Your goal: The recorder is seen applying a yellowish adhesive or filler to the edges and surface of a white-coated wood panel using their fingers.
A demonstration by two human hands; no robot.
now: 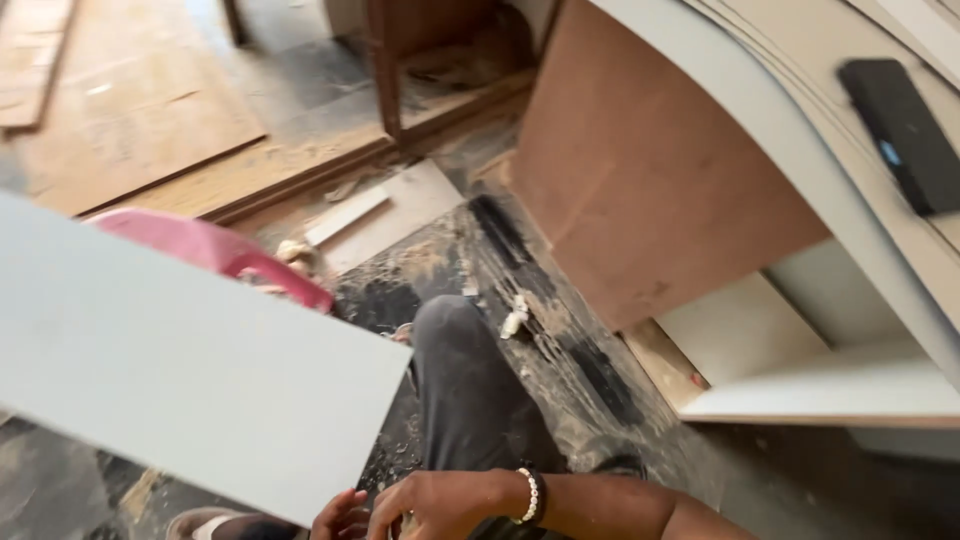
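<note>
Hands meet at the bottom edge of the view, just under the near corner of a pale grey panel [180, 370] that slants across the left side. The right hand [440, 505], with a beaded wristband [531, 495] on it, comes in from the right with fingers curled inward; it seems closed on something small, but what it is cannot be made out. The left hand [340, 517] shows only as a few fingertips at the panel's lower corner, touching or just beside it; whether that grip is clenched or released cannot be told, since most of the hand is cut off by the frame.

The panel hangs tilted above the floor [560, 330], over the person's dark-trousered knee [460, 370] and in front of a pink stool [215, 250]. To the right stands a cabinet [650, 180] with a brown side board, and a black phone [905, 130] lies on its top.

Judging by this, the panel is being held or steadied near its corner while the hands work together there. Any further handling calls for a firm hold on that corner, as the long board could swing or tip over the knee.
</note>
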